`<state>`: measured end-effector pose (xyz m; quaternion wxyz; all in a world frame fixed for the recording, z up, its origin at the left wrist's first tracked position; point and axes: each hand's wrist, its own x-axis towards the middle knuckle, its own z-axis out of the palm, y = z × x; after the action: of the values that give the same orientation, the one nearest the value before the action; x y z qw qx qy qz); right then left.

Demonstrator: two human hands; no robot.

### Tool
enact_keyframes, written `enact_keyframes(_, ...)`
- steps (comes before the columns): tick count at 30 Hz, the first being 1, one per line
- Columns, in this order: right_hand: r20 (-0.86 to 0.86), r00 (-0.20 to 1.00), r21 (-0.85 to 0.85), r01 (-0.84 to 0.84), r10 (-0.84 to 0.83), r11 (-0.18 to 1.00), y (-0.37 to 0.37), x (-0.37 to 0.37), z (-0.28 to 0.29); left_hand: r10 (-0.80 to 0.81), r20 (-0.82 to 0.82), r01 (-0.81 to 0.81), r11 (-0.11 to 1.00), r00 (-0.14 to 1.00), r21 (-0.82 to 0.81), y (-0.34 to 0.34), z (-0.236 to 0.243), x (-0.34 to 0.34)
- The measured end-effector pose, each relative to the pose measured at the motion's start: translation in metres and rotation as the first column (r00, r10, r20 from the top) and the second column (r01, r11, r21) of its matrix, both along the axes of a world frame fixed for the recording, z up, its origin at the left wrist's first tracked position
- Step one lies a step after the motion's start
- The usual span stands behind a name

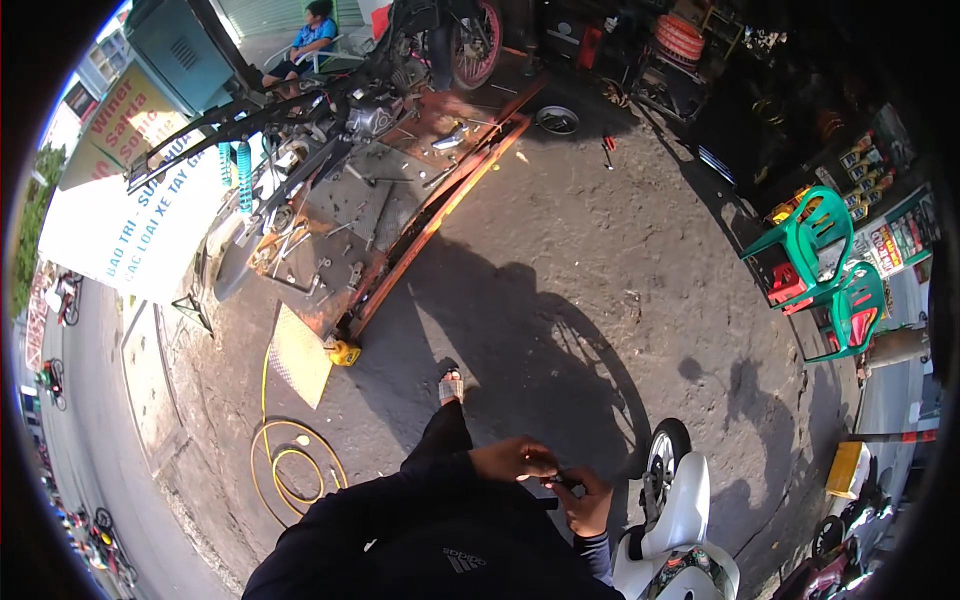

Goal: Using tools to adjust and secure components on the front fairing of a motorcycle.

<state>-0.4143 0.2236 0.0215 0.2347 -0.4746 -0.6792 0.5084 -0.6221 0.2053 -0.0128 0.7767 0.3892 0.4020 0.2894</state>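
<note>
Small dark part [568, 483] sits between your hands, near five o'clock. Your right hand [590, 503] pinches it; I can't tell how your left hand [508, 459] grips. Hold it gently, so nothing drops.

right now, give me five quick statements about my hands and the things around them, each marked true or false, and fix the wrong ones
1. The left hand and the right hand are close together at a small dark item. True; what it is cannot be made out.
2. The yellow hose lies to the right of both hands. False: it lies on the ground to their left.
3. A white motorbike is to the right of the right hand. True.
4. The two chairs at the right are blue. False: they are green.
5. The round pan sits on the tool-strewn platform. False: it is on the ground beside it.
</note>
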Motion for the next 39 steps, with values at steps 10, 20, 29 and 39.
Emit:
enact_keyframes(10, 0.064, 0.913, -0.018, -0.402, 0.403, 0.915, 0.238, -0.254, -0.025, 0.207, -0.217, -0.173, 0.97, 0.954, 0.169, 0.172, -0.002, -0.249)
enact_keyframes(20, 0.086, 0.987, -0.339, -0.096, 0.132, 0.936, 0.52, -0.351, -0.26, 0.756, -0.565, -0.794, 0.547, 0.331, 0.266, 0.482, -0.243, -0.409)
enact_keyframes(29, 0.485, 0.651, -0.411, -0.42, 0.584, 0.809, 0.607, -0.375, -0.314, 0.408, -0.901, -0.786, 0.503, -0.151, 0.359, 0.63, -0.447, -0.61)
enact_keyframes(39, 0.186, 0.979, -0.282, -0.026, 0.081, 0.959, 0.834, -0.527, -0.396, 0.824, -0.538, -0.962, 0.027, 0.175, -0.271, 0.709, -0.379, -0.549)
